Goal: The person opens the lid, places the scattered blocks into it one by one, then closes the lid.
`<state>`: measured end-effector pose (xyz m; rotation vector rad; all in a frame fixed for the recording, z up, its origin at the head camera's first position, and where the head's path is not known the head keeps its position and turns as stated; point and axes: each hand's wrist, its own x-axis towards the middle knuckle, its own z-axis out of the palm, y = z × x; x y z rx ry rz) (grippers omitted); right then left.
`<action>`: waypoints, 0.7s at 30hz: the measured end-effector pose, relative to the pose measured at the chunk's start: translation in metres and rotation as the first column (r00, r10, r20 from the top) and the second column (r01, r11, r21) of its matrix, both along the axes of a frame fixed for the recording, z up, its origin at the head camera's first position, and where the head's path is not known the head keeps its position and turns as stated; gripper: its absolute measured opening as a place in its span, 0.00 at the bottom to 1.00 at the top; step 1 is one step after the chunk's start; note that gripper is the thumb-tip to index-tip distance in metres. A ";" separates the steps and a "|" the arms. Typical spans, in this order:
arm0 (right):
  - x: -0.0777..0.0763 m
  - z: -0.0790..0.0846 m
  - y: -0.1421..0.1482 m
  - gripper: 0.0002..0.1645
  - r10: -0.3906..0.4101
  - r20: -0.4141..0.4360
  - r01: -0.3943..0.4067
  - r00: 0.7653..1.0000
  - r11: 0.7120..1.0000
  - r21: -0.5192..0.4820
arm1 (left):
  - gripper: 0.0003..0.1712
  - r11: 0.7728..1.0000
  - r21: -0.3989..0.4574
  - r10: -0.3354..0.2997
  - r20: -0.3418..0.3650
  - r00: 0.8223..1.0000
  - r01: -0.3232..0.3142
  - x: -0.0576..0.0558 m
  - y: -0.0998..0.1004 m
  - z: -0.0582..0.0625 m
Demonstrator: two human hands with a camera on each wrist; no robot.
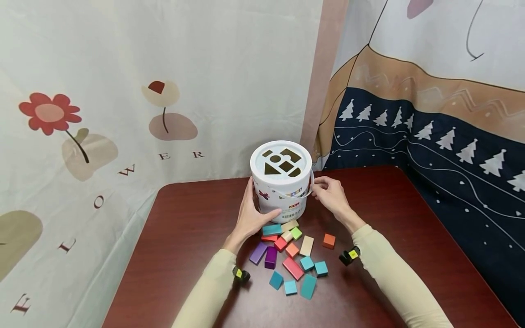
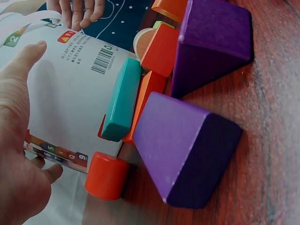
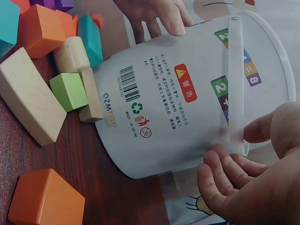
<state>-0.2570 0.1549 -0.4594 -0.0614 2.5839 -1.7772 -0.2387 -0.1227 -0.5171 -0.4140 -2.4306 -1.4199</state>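
A white lidded bucket (image 1: 283, 191) stands upright near the table's back edge. Its lid (image 1: 282, 161) has cut-out shapes. My left hand (image 1: 251, 214) holds the bucket's left side, thumb across the front and fingers round the side. On the other side, my right hand (image 1: 330, 193) pinches the white bucket handle (image 3: 236, 84), which hangs down across the front. Coloured wooden blocks lie in front of the bucket, among them a teal block (image 2: 124, 101), a purple block (image 2: 183, 145), a green block (image 3: 69, 91) and an orange block (image 1: 329, 241).
The blocks are spread over the dark red-brown table (image 1: 184, 255), between my forearms. A pale printed curtain (image 1: 225, 91) hangs behind the table, and a dark blue one with white trees (image 1: 443, 150) hangs at the right.
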 end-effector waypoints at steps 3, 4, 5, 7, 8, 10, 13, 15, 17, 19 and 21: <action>-0.001 0.000 -0.001 0.23 0.008 0.032 -0.007 0.999 1.000 -0.021 | 0.75 1.000 0.004 0.006 0.002 1.000 -0.006 -0.001 0.002 0.001; -0.001 0.000 -0.001 0.23 0.008 0.042 -0.007 0.999 1.000 -0.024 | 0.74 1.000 0.010 0.007 0.004 1.000 -0.007 -0.002 0.003 0.000; -0.001 0.001 -0.001 0.23 0.007 0.049 -0.005 0.999 0.999 -0.032 | 0.74 1.000 0.019 0.006 0.002 1.000 -0.006 -0.002 0.003 0.000; -0.002 0.002 -0.002 0.22 0.000 0.061 0.003 0.998 0.999 -0.041 | 0.72 0.999 0.032 0.005 -0.001 1.000 -0.005 -0.003 0.004 0.000; -0.002 0.003 -0.002 0.22 -0.005 0.063 0.008 0.998 0.999 -0.047 | 0.72 0.999 0.038 0.004 -0.005 1.000 -0.004 -0.004 0.004 0.000; -0.002 0.006 -0.001 0.22 -0.018 0.065 0.022 0.998 0.998 -0.066 | 0.72 0.999 0.047 0.003 -0.008 1.000 -0.002 -0.004 0.004 0.000; 0.001 0.013 0.000 0.22 -0.035 0.052 0.041 0.998 0.994 -0.106 | 0.71 0.999 0.046 0.004 -0.003 1.000 -0.004 -0.004 0.003 -0.001; 0.003 0.019 0.001 0.22 -0.047 0.033 0.051 0.998 0.990 -0.133 | 0.71 0.999 0.037 0.010 -0.001 1.000 -0.010 -0.003 0.003 -0.001; 0.005 0.026 0.001 0.21 -0.062 0.004 0.062 0.998 0.985 -0.162 | 0.72 0.999 0.033 0.012 -0.005 1.000 -0.012 -0.003 0.002 -0.001; 0.006 0.033 0.001 0.22 -0.079 -0.030 0.072 0.996 0.981 -0.180 | 0.72 0.999 0.032 0.013 -0.009 1.000 -0.013 -0.003 0.003 -0.002; 0.008 0.040 0.000 0.21 -0.104 -0.063 0.090 0.993 0.977 -0.191 | 0.72 0.999 0.035 0.011 -0.013 1.000 -0.011 -0.003 0.003 -0.002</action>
